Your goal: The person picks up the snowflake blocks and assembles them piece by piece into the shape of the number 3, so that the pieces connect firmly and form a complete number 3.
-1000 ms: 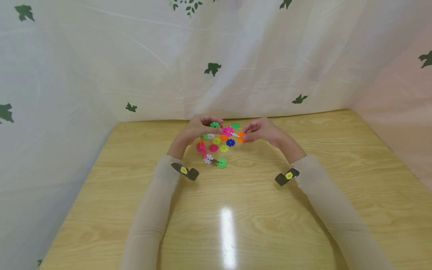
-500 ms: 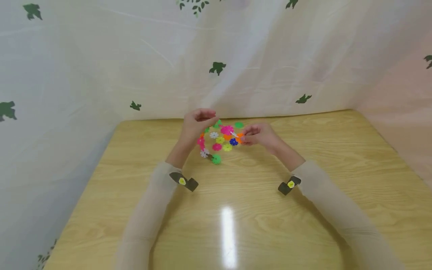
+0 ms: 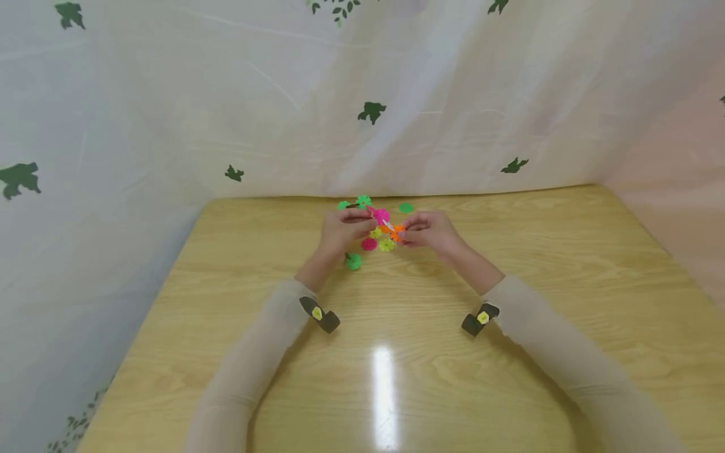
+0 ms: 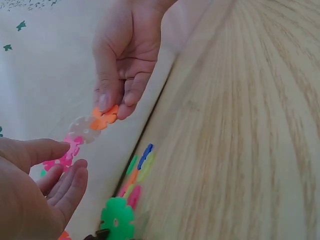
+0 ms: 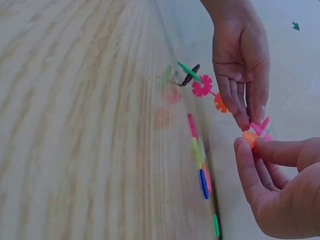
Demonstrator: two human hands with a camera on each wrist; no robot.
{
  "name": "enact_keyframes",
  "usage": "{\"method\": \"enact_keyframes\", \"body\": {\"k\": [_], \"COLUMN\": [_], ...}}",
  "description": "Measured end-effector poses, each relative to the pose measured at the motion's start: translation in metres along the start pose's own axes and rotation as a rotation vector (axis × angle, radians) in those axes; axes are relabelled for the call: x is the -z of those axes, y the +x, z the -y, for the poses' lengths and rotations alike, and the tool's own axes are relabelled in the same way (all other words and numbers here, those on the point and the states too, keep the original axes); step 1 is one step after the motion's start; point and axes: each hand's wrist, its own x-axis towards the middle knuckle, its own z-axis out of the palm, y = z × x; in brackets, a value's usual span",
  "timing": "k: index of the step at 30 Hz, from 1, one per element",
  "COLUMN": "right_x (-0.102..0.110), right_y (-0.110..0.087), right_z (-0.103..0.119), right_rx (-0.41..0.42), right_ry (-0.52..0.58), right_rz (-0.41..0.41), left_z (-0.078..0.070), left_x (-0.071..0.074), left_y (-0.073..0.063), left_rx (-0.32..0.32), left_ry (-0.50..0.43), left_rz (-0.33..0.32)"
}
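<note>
A chain of coloured snowflake discs (image 3: 382,220) hangs just above the wooden table (image 3: 510,352) between both hands. In the head view my left hand (image 3: 355,221) pinches its pink end and my right hand (image 3: 404,234) pinches its orange end. The left wrist view shows the right hand (image 4: 111,106) gripping an orange disc (image 4: 104,117), joined to a white disc (image 4: 82,129) and a pink disc (image 4: 67,152) at my left hand (image 4: 67,160). In the right wrist view, more linked discs (image 5: 202,86) trail down from the left hand (image 5: 250,120).
Loose discs lie on the table under the hands: pink (image 3: 369,244), yellow (image 3: 386,245), green (image 3: 405,207) and others near the back edge. A white curtain with leaf prints (image 3: 372,111) closes the back and sides. Both wrists carry a dark camera mount (image 3: 320,314).
My left hand dropped from its raised position and closed in on the right hand, taking hold of the pink end. The hanging discs swung back under it. The right hand barely moved.
</note>
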Motion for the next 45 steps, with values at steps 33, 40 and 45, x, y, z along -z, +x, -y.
{"method": "enact_keyframes", "body": {"k": [33, 40, 45], "right_x": [0.01, 0.024, 0.025], "right_y": [0.014, 0.033, 0.042], "right_z": [0.01, 0.005, 0.005], "right_rx": [-0.043, 0.047, 0.081], "right_ry": [-0.222, -0.377, -0.524], "right_rz": [0.151, 0.174, 0.223], "left_z": [0.004, 0.006, 0.011], "left_x": [0.006, 0.008, 0.009], "left_y": [0.004, 0.007, 0.01], "left_rx": [0.082, 0.104, 0.102], "left_ry": [0.044, 0.038, 0.029], "left_rz": [0.012, 0.011, 0.018]}}
